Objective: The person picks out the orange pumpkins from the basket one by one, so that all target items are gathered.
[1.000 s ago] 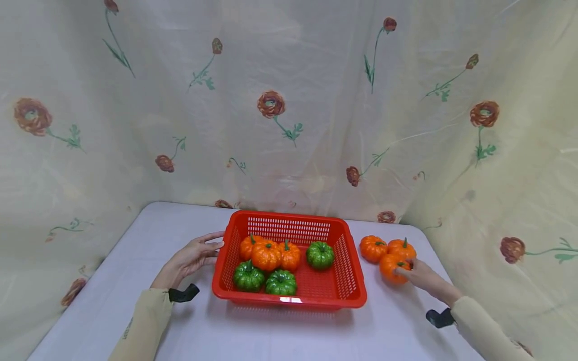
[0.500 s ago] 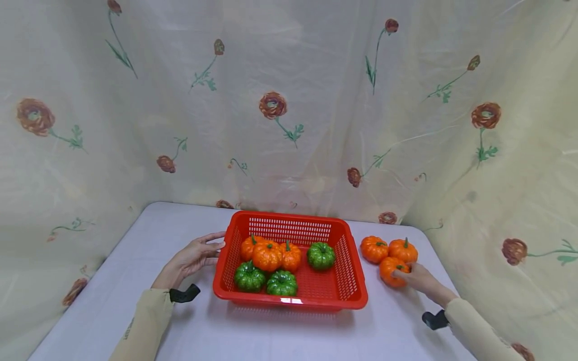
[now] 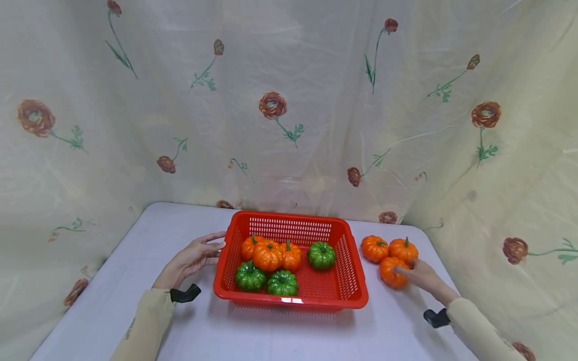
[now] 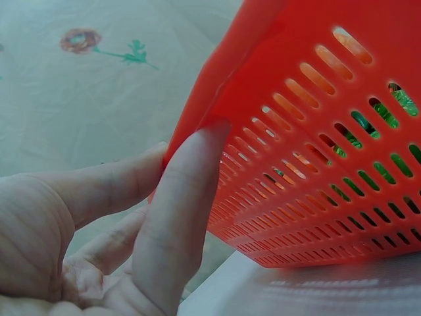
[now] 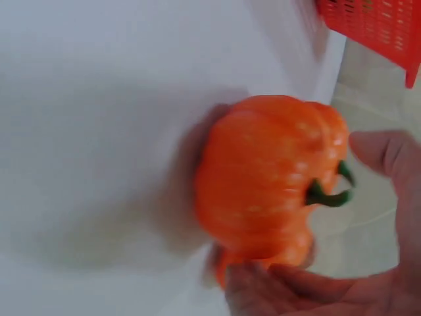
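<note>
The left hand (image 3: 191,256) pinches the rim of the red basket (image 3: 325,302) at its left end, 1 digit under the lip and another against its outer edge. Inside, 3 orange pumpkins (image 3: 267,257) sit bunched at the left, with 2 green pumpkins (image 3: 282,284) in front of them and 1 more green one apart on the right. Well to the right, the right hand (image 3: 426,277) is at the front pumpkin (image 3: 390,275), thumb and fingers spread wide about it; I cannot tell how firmly they touch. That pumpkin rests on the white table (image 3: 271,341), just beside 2 other orange ones behind it.
</note>
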Available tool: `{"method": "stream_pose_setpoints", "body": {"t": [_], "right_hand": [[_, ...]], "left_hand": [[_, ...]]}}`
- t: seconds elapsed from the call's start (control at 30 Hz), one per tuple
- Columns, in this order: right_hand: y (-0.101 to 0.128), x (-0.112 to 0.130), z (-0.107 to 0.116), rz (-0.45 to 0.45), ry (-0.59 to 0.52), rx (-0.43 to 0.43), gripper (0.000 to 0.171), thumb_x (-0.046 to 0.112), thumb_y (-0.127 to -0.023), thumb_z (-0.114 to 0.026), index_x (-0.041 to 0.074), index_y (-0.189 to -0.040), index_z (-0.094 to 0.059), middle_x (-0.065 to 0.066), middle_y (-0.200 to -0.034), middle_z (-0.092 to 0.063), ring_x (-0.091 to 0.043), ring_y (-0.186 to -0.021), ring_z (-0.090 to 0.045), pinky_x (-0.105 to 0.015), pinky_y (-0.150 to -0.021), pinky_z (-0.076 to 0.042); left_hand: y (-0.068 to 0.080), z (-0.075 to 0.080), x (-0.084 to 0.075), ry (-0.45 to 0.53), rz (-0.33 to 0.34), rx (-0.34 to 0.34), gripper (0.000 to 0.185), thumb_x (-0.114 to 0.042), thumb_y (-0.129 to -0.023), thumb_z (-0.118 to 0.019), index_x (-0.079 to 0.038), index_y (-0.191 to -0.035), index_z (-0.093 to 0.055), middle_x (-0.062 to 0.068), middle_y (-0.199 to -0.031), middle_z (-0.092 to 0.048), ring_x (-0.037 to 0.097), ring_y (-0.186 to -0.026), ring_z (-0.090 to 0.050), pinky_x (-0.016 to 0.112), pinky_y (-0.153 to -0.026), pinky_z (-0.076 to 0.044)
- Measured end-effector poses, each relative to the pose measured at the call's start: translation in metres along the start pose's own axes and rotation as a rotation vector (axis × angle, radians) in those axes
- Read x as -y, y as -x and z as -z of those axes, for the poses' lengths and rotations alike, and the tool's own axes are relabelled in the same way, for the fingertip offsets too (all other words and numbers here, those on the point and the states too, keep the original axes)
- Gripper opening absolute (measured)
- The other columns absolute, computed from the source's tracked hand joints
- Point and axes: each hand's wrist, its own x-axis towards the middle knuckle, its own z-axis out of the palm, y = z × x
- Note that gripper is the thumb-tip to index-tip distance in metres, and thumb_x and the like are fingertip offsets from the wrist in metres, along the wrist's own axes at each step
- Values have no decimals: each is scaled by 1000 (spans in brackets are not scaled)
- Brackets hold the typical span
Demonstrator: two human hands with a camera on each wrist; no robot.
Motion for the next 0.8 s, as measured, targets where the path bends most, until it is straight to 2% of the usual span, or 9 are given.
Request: {"method": "stream_pose_setpoints", "body": {"t": [0.13,0.27,0.6,0.8], "right_hand": [[4,11,9,1,27,-45,92,52,-90,-59,-25,-131,-31,-45,-129,-40,-53,-112,-47,-62,-95,-46],[8,30,18,11,4,-101,88,47,-91,-59,-24,-134,-28,-44,-131,-39,-52,-115,-46,-61,-97,-46],[12,73,25,43,-72,-75,82,44,-91,-60,-16,-138,-31,-37,-136,-40,-47,-118,-45,-57,-99,-47],[13,108,14,101,-172,-67,82,42,-90,-63,-11,-142,-30,-33,-143,-37,-47,-127,-42,-56,-103,-45]], "left_hand": [[0,1,0,6,3,1,61,-11,-94,-61,-13,-149,-34,7,-116,-64,18,-88,-69,35,-81,-59],[-1,1,0,5,-3,-8,60,-11,-95,-61,-13,-149,-34,8,-118,-63,18,-89,-68,34,-80,-60],[0,0,1,-12,-11,-23,58,-11,-95,-59,-13,-148,-37,9,-123,-60,18,-90,-67,34,-79,-60],[-2,1,1,-12,-8,-17,59,-12,-94,-61,-13,-148,-37,10,-123,-60,18,-90,-67,33,-79,-60]]}}
